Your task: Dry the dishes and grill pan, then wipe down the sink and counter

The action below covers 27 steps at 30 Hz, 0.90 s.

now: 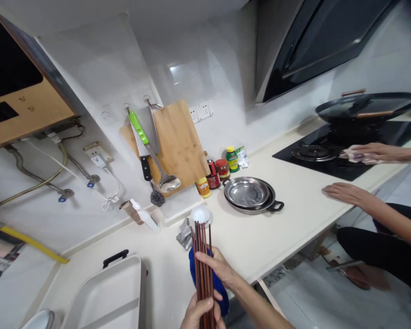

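Observation:
A bundle of dark reddish-brown chopsticks (202,269) stands nearly upright at the bottom centre, tips pointing away from me. My left hand (199,313) is wrapped round its lower part. Higher up, my right hand (219,267) closes on the same bundle from the right side, with a blue cloth (221,292) behind the sticks and under that hand. Just beyond the tips sit a small white bowl (201,214) and a crumpled grey item (185,235).
Another person's hands (349,194) rest at the right, one pressing a cloth (356,154) on the black stove (315,169). Stacked metal pans (248,194), jars (222,169), cutting boards (180,141), a spray bottle (145,217) and a white rectangular pan (106,292) stand around the counter.

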{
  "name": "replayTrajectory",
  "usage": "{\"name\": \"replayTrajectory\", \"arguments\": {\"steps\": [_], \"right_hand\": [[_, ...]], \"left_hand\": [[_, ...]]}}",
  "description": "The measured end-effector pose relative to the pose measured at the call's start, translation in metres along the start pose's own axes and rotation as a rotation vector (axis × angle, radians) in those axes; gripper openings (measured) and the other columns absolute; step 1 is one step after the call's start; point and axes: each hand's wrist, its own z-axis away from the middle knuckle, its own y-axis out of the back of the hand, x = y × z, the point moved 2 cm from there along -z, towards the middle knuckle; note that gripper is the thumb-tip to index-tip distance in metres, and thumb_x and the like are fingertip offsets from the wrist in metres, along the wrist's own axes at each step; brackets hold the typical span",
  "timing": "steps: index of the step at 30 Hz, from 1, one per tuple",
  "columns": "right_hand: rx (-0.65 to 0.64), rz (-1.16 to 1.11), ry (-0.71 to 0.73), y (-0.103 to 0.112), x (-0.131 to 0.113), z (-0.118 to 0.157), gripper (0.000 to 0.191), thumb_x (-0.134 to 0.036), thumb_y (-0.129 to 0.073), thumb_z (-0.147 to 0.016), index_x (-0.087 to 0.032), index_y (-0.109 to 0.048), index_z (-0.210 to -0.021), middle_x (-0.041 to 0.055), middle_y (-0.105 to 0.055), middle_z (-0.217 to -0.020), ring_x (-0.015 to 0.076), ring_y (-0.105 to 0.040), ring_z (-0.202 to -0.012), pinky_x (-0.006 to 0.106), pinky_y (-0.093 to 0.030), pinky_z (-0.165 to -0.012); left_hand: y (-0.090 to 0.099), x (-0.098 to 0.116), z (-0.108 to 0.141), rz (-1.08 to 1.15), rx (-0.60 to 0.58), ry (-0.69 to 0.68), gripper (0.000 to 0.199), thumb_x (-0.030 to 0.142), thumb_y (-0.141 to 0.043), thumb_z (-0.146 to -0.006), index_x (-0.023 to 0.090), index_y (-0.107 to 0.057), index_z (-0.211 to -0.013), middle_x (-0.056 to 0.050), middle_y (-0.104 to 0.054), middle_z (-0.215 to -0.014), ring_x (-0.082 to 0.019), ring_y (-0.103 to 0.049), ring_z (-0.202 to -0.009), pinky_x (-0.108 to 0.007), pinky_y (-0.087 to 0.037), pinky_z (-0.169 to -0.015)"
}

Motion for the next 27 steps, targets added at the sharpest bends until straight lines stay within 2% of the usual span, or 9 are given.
{"name": "replayTrajectory", "arguments": {"steps": [2, 4, 8, 13, 16, 19, 23, 25, 27], "right_hand": [[0.041, 0.031, 0.037, 0.011, -0.002, -0.005, 0.050, -0.057, -0.073, -0.072, -0.016, -0.065, -0.098, 0.0008, -0.067, -0.073, 0.0153, -0.059, -0.062, 0.028, -0.047, -0.061], [0.197, 0.077, 0.124, 0.025, -0.004, -0.009, 0.053, -0.059, -0.070, -0.074, -0.017, -0.066, -0.106, 0.0039, -0.071, -0.090, 0.0198, -0.063, -0.081, 0.031, -0.050, -0.077], [0.480, 0.412, 0.310, 0.055, 0.005, -0.013, 0.055, -0.063, -0.053, -0.083, -0.020, -0.065, -0.117, 0.0091, -0.067, -0.119, 0.0273, -0.056, -0.113, 0.040, -0.040, -0.102], [0.441, 1.300, 0.263, 0.090, 0.073, 0.000, 0.051, -0.054, -0.055, -0.082, -0.024, -0.065, -0.122, 0.0125, -0.050, -0.144, 0.0424, -0.037, -0.132, 0.064, -0.020, -0.108], [0.384, 1.519, 0.230, 0.101, 0.115, 0.010, 0.052, -0.049, -0.059, -0.079, -0.019, -0.064, -0.121, 0.0186, -0.052, -0.140, 0.0465, -0.036, -0.130, 0.065, -0.025, -0.102], [0.382, 1.340, 0.247, 0.097, 0.122, 0.011, 0.041, -0.049, -0.058, -0.080, -0.019, -0.068, -0.106, 0.0198, -0.065, -0.117, 0.0405, -0.049, -0.118, 0.056, -0.037, -0.097], [0.467, 0.538, 0.016, 0.072, 0.083, 0.004, 0.047, -0.060, -0.061, -0.078, -0.020, -0.067, -0.102, 0.0091, -0.071, -0.091, 0.0298, -0.064, -0.094, 0.045, -0.049, -0.088], [0.424, 0.214, -0.035, 0.045, 0.057, 0.002, 0.049, -0.058, -0.061, -0.080, -0.020, -0.064, -0.111, 0.0065, -0.071, -0.098, 0.0262, -0.065, -0.095, 0.041, -0.049, -0.091], [0.303, 0.133, 0.004, 0.011, 0.038, 0.003, 0.047, -0.055, -0.061, -0.082, -0.020, -0.062, -0.115, 0.0064, -0.070, -0.105, 0.0250, -0.064, -0.099, 0.040, -0.048, -0.094]], "left_hand": [[-0.005, 0.007, 0.000, -0.046, 0.064, -0.049, 0.051, 0.052, -0.081, -0.063, 0.017, -0.062, -0.095, 0.008, -0.051, -0.055, -0.006, -0.043, -0.036, -0.021, -0.035, -0.039], [-0.004, 0.021, 0.004, -0.025, 0.168, -0.138, 0.056, 0.053, -0.078, -0.069, 0.019, -0.059, -0.108, 0.010, -0.045, -0.057, -0.002, -0.033, -0.036, -0.018, -0.032, -0.038], [0.009, 0.055, 0.010, 0.144, 0.318, -0.358, 0.062, 0.048, -0.069, -0.081, 0.027, -0.044, -0.135, 0.012, -0.036, -0.060, -0.002, -0.031, -0.041, -0.015, -0.028, -0.040], [0.030, 0.075, 0.006, 0.398, 0.263, -0.412, 0.053, 0.038, -0.065, -0.085, 0.023, -0.048, -0.133, 0.009, -0.040, -0.065, -0.003, -0.038, -0.049, -0.016, -0.039, -0.049], [0.040, 0.072, 0.001, 0.443, 0.250, -0.366, 0.048, 0.034, -0.066, -0.083, 0.019, -0.052, -0.127, 0.007, -0.045, -0.068, -0.004, -0.042, -0.051, -0.017, -0.041, -0.051], [0.047, 0.068, -0.006, 0.437, 0.259, -0.378, 0.044, 0.025, -0.074, -0.077, 0.017, -0.055, -0.116, 0.007, -0.051, -0.070, -0.004, -0.049, -0.056, -0.020, -0.049, -0.061], [0.054, 0.067, -0.016, 0.392, 0.276, -0.364, 0.051, 0.024, -0.082, -0.069, 0.020, -0.054, -0.111, 0.005, -0.059, -0.075, -0.013, -0.065, -0.074, -0.035, -0.057, -0.079], [0.056, 0.064, -0.020, 0.313, 0.289, -0.310, 0.054, 0.029, -0.084, -0.067, 0.021, -0.053, -0.110, 0.005, -0.062, -0.075, -0.016, -0.067, -0.073, -0.035, -0.058, -0.073], [0.057, 0.056, -0.022, 0.165, 0.299, -0.232, 0.048, 0.041, -0.081, -0.069, 0.020, -0.054, -0.103, 0.007, -0.058, -0.063, -0.011, -0.059, -0.051, -0.027, -0.052, -0.053]]}}
